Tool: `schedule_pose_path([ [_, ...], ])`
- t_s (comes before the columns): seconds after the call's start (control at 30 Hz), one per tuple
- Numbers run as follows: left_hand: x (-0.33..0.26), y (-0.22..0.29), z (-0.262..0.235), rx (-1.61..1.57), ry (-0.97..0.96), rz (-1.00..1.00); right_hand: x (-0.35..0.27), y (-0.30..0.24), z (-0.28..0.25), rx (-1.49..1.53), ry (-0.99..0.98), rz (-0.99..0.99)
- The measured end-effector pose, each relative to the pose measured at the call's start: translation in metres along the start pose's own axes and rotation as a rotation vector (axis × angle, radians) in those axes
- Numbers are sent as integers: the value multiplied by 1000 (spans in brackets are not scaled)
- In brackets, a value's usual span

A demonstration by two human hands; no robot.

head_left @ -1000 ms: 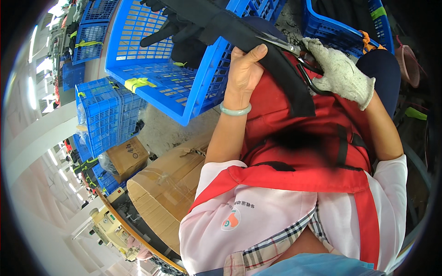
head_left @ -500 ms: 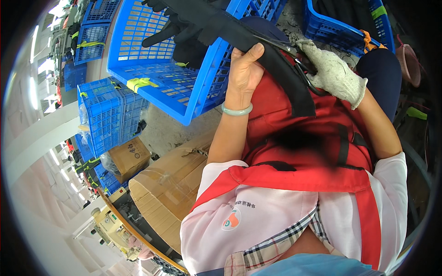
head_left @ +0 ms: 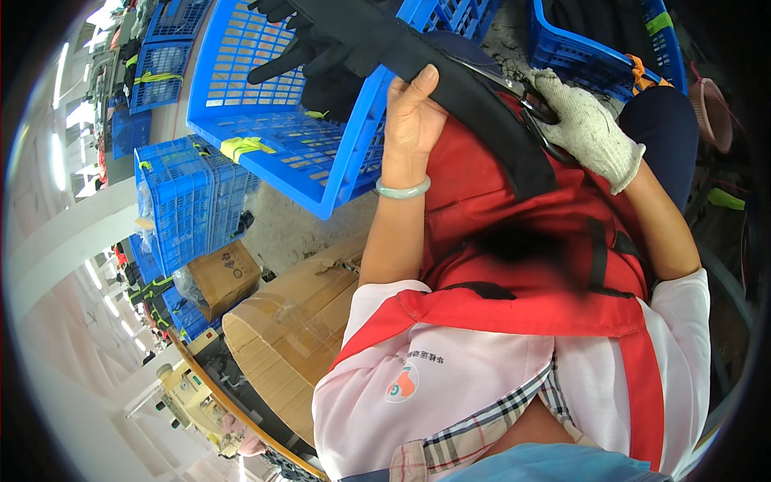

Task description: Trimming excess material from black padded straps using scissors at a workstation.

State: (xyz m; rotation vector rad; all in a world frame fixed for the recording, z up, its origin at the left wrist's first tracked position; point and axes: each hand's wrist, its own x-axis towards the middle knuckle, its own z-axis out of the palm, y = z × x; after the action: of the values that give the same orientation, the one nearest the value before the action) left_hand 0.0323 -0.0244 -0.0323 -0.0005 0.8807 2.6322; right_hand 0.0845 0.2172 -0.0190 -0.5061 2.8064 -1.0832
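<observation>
A long black fabric strip (head_left: 490,120) runs from the blue basket across my red apron (head_left: 482,193). My bare left hand (head_left: 414,120), with a pale green bangle at the wrist, pinches the strip's left edge, thumb on top. My right hand (head_left: 594,132), in a whitish knit glove, is closed around the handles of dark-handled scissors (head_left: 530,104). Their blades lie along the strip's right edge, pointing toward the far left; whether they touch the fabric I cannot tell. Black pieces with glove-like fingers (head_left: 305,60) hang beside the strip's far part, over the basket.
The large blue perforated basket (head_left: 341,161) stands tilted at the far left. Another blue basket (head_left: 574,60) with black material is at the far right. Stacked blue crates (head_left: 177,197), a cardboard box (head_left: 225,277) and a large cardboard sheet (head_left: 293,321) lie to my left, near a sewing machine (head_left: 193,402).
My left hand has slid a little left and away from me along the strip. The strip's near end has shifted slightly right. My gloved hand and the scissors have moved slightly right.
</observation>
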Motion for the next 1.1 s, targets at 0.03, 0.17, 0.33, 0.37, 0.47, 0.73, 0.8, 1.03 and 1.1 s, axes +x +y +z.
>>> schedule_pose_path([
  [0.03, 0, -1, -1, 0, -2, 2, 1, -2, -2, -29, -37, 39],
  [0.17, 1, -12, 2, 98, 12, 45, -1, -5, 5, -52, -30, 94],
  [0.33, -2, -15, 2, 84, 6, 41, 1, 2, 13, -6, -39, 27],
  [0.37, -3, -14, 1, 75, 9, 41, 3, 1, 13, 26, -54, 36],
  [0.47, -2, -16, 1, 67, 10, 47, 0, 7, 19, 44, 63, -64],
  [0.73, -2, -10, -5, 66, 4, 32, -4, 11, 11, 23, 15, -45],
  [0.8, -2, -11, -7, 92, -9, 48, -7, 11, 7, -18, -30, -17],
  [1.03, -3, -16, 0, 70, 10, 26, -3, 3, 5, -17, -119, 39],
  [1.1, -3, -17, -1, 83, 9, 36, -3, 6, 19, 66, -2, -2],
])
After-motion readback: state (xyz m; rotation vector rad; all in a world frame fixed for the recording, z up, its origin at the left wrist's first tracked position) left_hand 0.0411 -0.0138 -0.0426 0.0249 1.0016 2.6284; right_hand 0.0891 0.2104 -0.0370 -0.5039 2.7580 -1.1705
